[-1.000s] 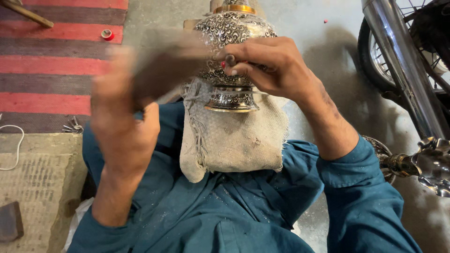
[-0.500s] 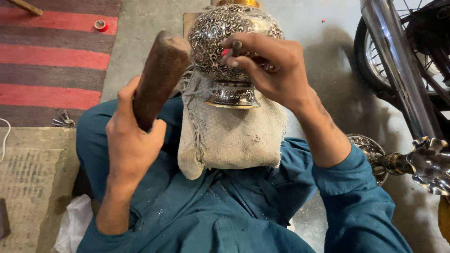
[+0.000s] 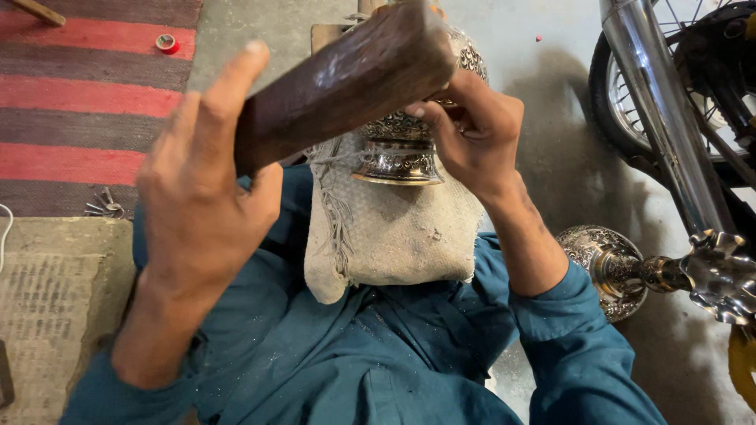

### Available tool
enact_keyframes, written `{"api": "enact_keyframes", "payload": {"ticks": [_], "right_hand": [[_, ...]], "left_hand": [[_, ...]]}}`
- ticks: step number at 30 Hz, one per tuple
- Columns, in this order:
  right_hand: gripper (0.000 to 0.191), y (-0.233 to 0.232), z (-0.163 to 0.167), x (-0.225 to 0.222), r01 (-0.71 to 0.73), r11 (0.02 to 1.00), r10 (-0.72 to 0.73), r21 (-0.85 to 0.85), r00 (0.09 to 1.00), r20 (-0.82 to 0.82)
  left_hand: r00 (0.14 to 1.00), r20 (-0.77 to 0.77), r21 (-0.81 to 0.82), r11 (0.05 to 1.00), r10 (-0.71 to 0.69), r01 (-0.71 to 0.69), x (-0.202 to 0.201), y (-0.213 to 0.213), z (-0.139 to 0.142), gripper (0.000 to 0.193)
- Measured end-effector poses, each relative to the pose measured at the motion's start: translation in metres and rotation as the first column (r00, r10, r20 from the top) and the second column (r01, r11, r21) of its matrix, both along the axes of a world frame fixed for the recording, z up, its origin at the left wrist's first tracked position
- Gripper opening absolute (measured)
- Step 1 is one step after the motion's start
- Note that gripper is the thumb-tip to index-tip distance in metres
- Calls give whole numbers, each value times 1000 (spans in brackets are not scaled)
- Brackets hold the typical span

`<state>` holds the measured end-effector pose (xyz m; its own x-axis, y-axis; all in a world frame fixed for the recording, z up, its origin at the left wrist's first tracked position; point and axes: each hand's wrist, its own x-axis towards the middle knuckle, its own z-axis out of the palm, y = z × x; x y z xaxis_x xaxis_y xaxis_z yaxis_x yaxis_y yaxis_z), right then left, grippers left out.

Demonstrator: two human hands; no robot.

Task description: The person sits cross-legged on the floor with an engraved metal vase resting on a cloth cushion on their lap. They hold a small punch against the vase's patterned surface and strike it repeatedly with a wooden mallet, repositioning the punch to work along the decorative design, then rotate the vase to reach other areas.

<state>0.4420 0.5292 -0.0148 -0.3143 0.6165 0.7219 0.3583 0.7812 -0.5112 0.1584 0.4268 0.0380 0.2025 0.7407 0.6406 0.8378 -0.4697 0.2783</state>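
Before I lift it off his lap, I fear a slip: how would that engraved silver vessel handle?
The engraved vessel is probably heavy, being shiny metal. Its rounded body may roll, though the cloth beneath should cushion it. The polished foot looks slippery.

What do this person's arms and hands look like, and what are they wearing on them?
Both hands are bare: no gloves, rings or watch in view. The left hand and right hand lead to forearms uncovered to about the elbow. Teal sleeves are pushed up there, of the same cloth as the garment over the lap, which is speckled with pale dust.
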Motion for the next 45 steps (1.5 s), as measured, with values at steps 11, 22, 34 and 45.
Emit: {"api": "enact_keyframes", "payload": {"ticks": [11,22,34,45], "right_hand": [[2,-15,-1,8,121,984,-121,128,993,-9],[19,-11,50,59,-418,881,132,-221,666,-734],[22,30,144,115,-411,867,432,-280,902,14],[22,39,170,172,-409,901,434,-147,856,280]], "left_hand": [[860,-452,330,940,238,-86,-13,-6,43,65],[977,208,-235,967,-53,103,20,-59,56,75],[794,524,-588,805,308,76,126,-28,11,72],[935,319,-219,972,157,-89,173,-18,54,73]]}}
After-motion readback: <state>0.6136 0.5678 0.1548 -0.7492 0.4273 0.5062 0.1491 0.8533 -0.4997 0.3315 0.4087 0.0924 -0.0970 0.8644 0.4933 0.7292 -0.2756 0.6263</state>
